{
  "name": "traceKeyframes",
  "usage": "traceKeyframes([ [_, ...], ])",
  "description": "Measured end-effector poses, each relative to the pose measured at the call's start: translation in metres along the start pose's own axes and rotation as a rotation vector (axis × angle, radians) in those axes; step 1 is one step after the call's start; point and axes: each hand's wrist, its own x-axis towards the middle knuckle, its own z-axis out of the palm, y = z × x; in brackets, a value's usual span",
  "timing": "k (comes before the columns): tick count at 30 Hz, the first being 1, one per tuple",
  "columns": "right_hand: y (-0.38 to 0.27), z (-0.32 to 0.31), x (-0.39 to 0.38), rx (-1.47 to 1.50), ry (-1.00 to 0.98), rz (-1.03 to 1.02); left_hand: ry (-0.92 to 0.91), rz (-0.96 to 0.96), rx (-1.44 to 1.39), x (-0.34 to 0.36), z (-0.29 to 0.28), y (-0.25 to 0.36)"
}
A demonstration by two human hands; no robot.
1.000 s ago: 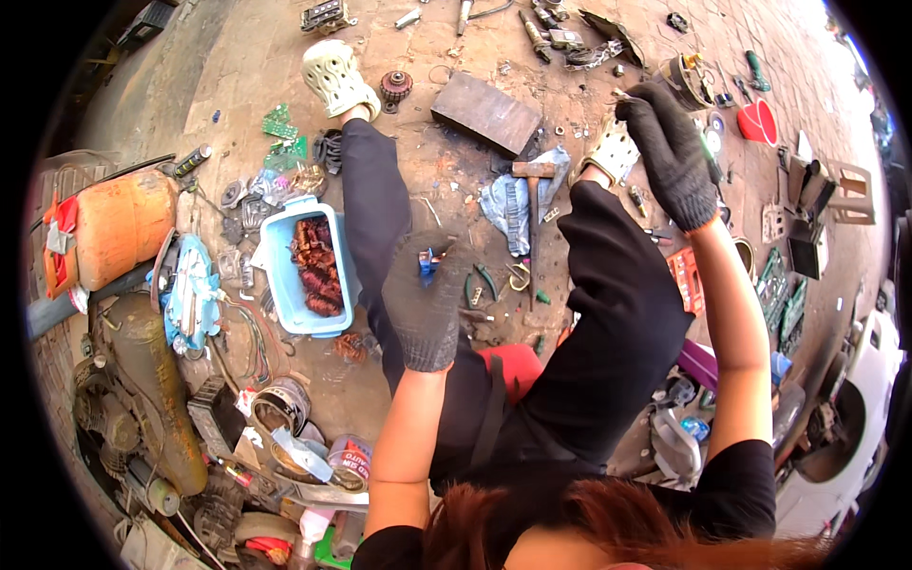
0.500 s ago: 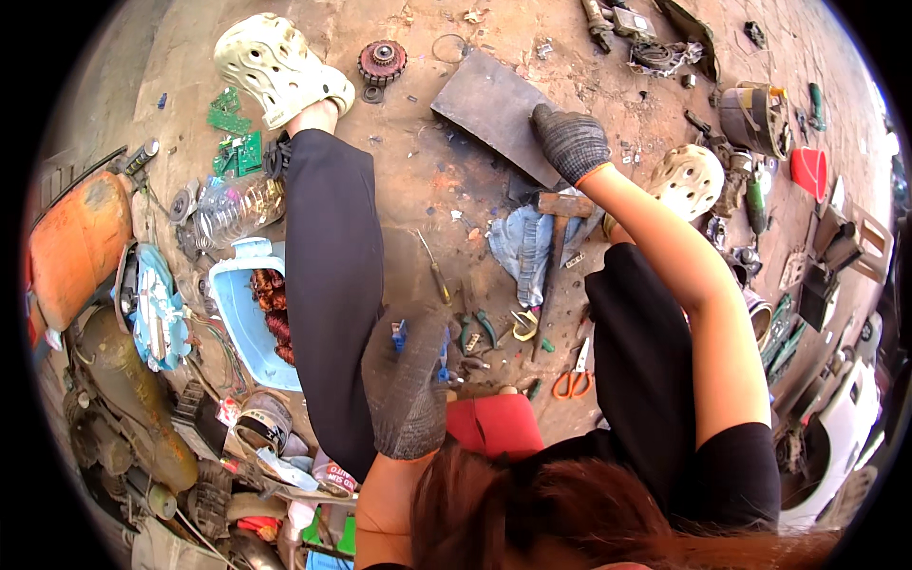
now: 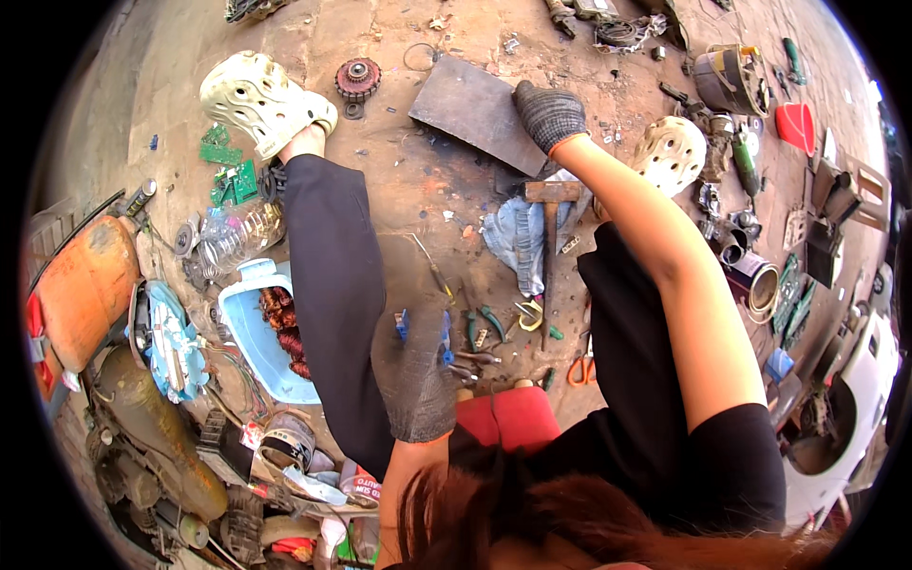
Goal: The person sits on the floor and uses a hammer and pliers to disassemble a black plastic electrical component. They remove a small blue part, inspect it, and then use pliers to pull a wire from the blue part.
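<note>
My right hand [image 3: 553,118], in a dark grey knit glove with an orange cuff, is closed at the right edge of a flat dark metal plate [image 3: 475,106], its thumb side against the edge. The plate lies tilted on the ground. A hammer [image 3: 550,228] with a wooden handle rests just below it, beside a folded piece of denim [image 3: 515,242]. My left hand [image 3: 415,385], gloved alike, hangs low beside my left leg. Small blue pieces [image 3: 402,325] show at both its sides; its fingers are blurred, so whether it holds them I cannot tell.
A screwdriver [image 3: 439,275], pliers [image 3: 490,323] and orange-handled scissors [image 3: 579,370] lie between my legs. At left stands a blue basin [image 3: 249,328] with copper windings, near a clear plastic bottle [image 3: 242,236]. Buckets, a grinder [image 3: 746,163] and scrap lie at right.
The view has shifted a little, moving the far ground items up and left in it. My right hand stays at the plate's edge. My left hand has shifted slightly right.
</note>
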Motion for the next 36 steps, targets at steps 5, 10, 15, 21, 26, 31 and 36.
traceKeyframes([
  [5,-0.024,0.017,-0.044,-0.109,0.000,-0.186,0.096,0.015,-0.075,0.004,0.001,-0.003],
  [10,-0.020,0.015,-0.037,-0.111,-0.021,-0.118,-0.023,0.019,-0.020,0.000,-0.006,0.001],
  [15,0.003,0.012,-0.012,-0.081,0.034,-0.082,0.041,-0.040,-0.083,-0.006,0.004,0.011],
  [21,-0.009,0.031,-0.042,-0.183,0.089,-0.260,0.083,-0.013,-0.087,-0.004,0.003,0.006],
  [26,-0.010,0.029,-0.035,-0.001,0.095,-0.163,0.067,-0.006,-0.022,0.002,-0.007,0.006],
  [31,0.003,0.002,-0.011,-0.137,0.034,-0.029,0.096,-0.032,-0.077,-0.003,0.000,0.006],
  [36,-0.015,0.029,-0.053,-0.209,0.006,-0.286,0.153,-0.047,-0.071,0.003,-0.001,0.008],
])
